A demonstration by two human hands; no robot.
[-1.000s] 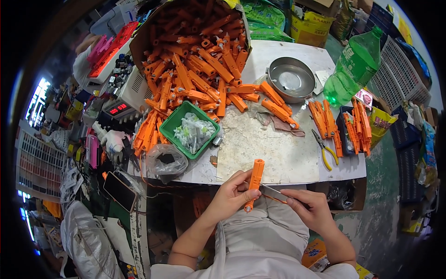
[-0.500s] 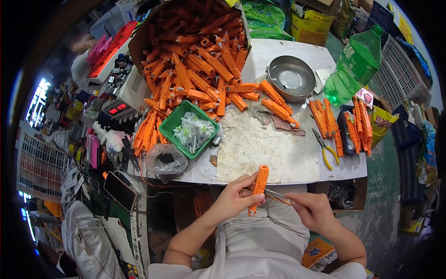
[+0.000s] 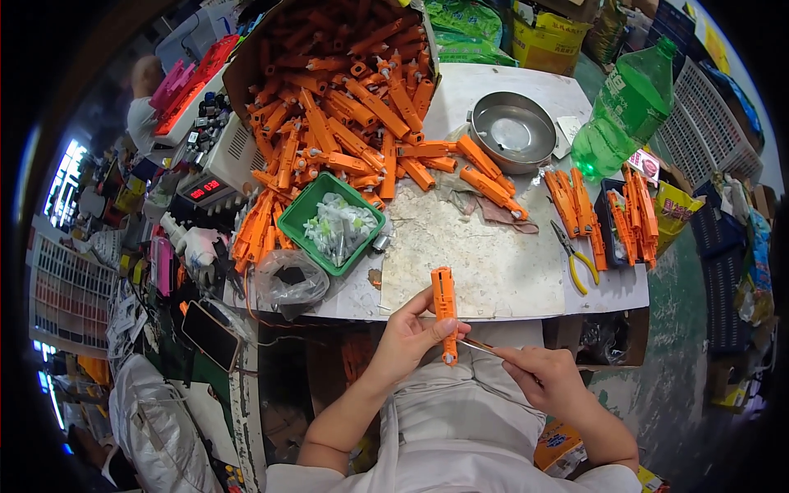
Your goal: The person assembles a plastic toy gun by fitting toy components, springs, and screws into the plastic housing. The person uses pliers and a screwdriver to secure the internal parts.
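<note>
My left hand (image 3: 409,335) is closed around a long orange plastic housing (image 3: 445,297), held upright just past the table's front edge, above my lap. Its slotted face is turned toward me. In my right hand (image 3: 549,376) is a pair of slim metal tweezers (image 3: 483,347), pinched between thumb and fingers. The tweezers' tips reach the right side of the housing, by my left thumb; whether they grip anything there is too small to tell.
A large box of orange housings (image 3: 353,107) spills onto the table. Nearby stand a green tray of small white parts (image 3: 292,220), a clear bag (image 3: 289,283), a metal bowl (image 3: 514,131), yellow-handled pliers (image 3: 582,271), a green bottle (image 3: 629,107) and a black bin of housings (image 3: 612,218).
My left hand has raised the orange housing a little, moved it left and turned its slotted face toward me. The tweezers in my right hand have shifted slightly left with it.
</note>
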